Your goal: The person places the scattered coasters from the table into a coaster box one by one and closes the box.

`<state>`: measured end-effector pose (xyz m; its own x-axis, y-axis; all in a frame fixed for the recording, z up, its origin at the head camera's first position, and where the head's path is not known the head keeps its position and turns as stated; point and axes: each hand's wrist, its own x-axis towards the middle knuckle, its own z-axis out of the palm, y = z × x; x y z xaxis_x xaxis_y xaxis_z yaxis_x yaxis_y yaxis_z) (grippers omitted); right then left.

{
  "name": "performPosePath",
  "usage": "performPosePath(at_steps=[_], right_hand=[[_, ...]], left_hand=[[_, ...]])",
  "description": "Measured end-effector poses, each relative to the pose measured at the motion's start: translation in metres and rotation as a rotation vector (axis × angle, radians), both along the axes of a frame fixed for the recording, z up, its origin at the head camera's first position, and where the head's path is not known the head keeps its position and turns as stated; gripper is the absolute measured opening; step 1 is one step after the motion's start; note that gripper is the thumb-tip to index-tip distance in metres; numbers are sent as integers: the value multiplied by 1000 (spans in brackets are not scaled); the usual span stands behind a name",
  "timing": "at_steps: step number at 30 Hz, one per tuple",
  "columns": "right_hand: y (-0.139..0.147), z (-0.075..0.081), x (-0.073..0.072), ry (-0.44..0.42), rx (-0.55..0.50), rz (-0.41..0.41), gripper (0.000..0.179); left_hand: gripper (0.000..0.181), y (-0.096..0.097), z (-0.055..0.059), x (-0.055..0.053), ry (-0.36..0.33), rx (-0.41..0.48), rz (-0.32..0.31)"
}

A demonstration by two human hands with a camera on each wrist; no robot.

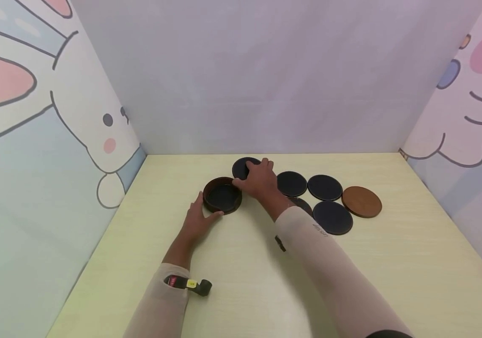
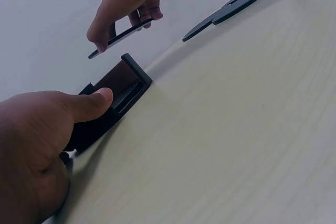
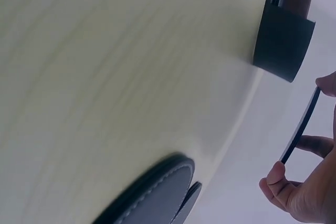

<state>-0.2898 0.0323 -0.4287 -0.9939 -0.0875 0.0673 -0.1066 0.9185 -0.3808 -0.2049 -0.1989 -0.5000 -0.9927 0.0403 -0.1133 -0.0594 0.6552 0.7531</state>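
A round, dark coaster holder, brown along its inner wall, stands on the table left of centre. My left hand grips its near left side, thumb at the front and fingers round the far side. A cut-out in the holder's wall shows in the left wrist view. Just behind and right of the holder, my right hand pinches a thin black coaster by its edges. The right wrist view has this coaster tilted and raised off the table, beside the holder.
Right of the right hand lie several black coasters, among them a back one and a front one; the right sleeve partly covers another. A brown coaster lies rightmost. A pale back wall rises behind the table.
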Motion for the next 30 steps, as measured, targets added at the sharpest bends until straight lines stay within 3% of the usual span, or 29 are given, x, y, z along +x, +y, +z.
performPosePath(at_steps=[16, 30], right_hand=[[-26, 5, 18, -30, 48, 261, 75], [-43, 0, 30, -3, 107, 333, 69]], left_hand=[[112, 0, 0, 0, -35, 14, 13], [108, -1, 0, 0, 28, 23, -14]])
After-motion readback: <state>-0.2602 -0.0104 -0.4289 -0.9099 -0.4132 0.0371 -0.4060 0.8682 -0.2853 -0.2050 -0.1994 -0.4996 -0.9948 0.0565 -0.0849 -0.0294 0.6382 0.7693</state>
